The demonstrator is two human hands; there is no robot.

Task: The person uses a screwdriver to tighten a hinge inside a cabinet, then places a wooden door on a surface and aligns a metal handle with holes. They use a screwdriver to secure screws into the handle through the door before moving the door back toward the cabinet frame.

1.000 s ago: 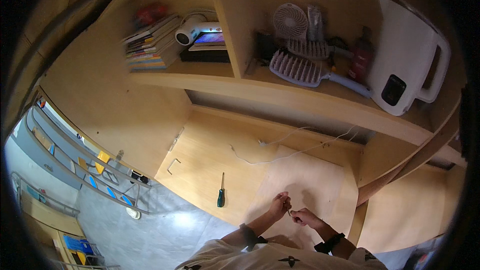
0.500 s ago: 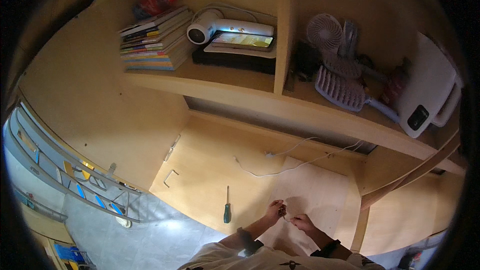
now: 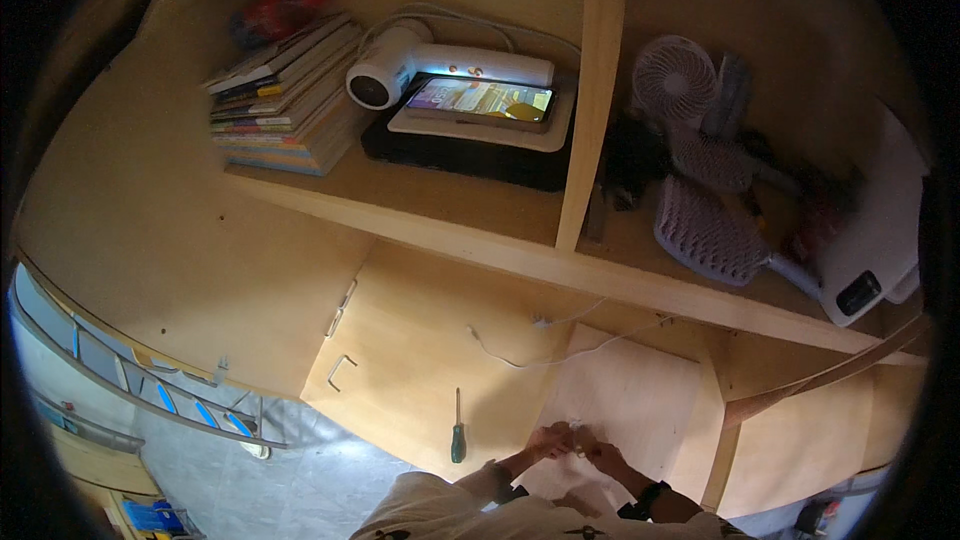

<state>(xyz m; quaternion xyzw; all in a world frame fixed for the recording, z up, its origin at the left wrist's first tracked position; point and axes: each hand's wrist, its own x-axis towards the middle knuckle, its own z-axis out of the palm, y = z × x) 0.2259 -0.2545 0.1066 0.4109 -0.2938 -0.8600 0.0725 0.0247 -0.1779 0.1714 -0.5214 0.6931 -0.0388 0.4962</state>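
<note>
We hold left hand [image 3: 549, 441] and right hand [image 3: 606, 457] close, fingers curled, contents too blurred to tell; the screwdriver [image 3: 458, 442] lies left, seemingly for easy reach.

1. Left hand [image 3: 548, 441]: lower centre of frame, fingers bent, pointing right.
2. Right hand [image 3: 604, 455]: just beside it, fingers bent, pointing upper left; exact grip indistinct.
3. Forearms [image 3: 636, 481]: converge upward from lower edge.
</note>
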